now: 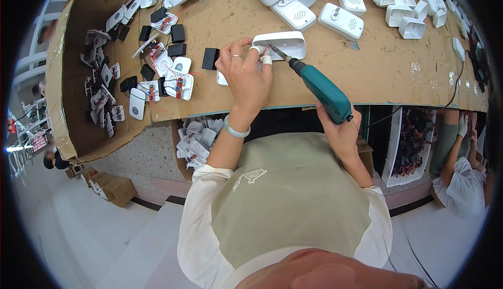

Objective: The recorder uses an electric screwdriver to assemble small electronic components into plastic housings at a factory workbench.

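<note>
On the cardboard-covered bench, an open white plastic housing (291, 42) lies hollow side up. My left hand (245, 71) is closed at its left end, with white finger covers on two fingertips. A thin red wire shows by those fingertips; whether they pinch it is hard to tell. My right hand (339, 131) grips a green corded hand tool (324, 91) by its rear end. The tool's slim metal tip reaches into the housing beside my left fingers. Under my left hand a white part (221, 78) is mostly hidden, and a black box (210, 58) lies just left of it.
White housings (340, 21) pile up along the far side. Wired circuit parts (178, 85) and black boxes lie at left, by a cardboard box (65, 85) of parts. The tool's cord (455, 87) crosses the right side. A co-worker (461, 179) is at far right.
</note>
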Available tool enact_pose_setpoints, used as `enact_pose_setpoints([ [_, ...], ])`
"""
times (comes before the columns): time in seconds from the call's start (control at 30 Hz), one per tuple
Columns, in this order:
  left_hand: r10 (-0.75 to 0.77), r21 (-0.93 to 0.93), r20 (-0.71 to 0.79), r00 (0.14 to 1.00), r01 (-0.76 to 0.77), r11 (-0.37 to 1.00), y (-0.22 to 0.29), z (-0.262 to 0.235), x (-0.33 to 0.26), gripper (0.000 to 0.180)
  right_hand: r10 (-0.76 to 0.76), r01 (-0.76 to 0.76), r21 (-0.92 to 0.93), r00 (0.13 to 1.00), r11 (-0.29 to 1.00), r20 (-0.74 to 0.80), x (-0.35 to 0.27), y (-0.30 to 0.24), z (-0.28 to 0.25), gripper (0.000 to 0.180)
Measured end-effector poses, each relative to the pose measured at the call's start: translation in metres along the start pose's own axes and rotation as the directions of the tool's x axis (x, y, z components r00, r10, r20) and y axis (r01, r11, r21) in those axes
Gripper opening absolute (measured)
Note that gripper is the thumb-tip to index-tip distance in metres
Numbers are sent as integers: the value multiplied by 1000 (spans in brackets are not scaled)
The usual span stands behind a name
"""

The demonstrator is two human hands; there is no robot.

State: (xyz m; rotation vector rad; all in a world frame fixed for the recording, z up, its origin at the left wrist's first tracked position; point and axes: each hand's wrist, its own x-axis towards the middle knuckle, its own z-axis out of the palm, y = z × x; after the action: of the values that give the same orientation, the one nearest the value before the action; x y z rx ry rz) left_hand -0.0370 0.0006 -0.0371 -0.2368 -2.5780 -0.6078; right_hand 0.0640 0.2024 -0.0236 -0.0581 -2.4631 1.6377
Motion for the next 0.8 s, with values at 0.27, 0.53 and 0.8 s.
enact_pose_setpoints([
  [0.27,-3,19,-8,1000,3,1000,-1,3,0,14,-26,26,-14,1000,1000,5,2,3,1,27],
  [0.53,-6,26,-14,1000,6,1000,2,3,2,14,5,-4,-16,999,1000,35,1,0,-2,29],
  [0.8,-16,15,-10,1000,16,1000,2,3,2,14,28,-28,-13,999,1000,25,2,-3,-3,28],
])
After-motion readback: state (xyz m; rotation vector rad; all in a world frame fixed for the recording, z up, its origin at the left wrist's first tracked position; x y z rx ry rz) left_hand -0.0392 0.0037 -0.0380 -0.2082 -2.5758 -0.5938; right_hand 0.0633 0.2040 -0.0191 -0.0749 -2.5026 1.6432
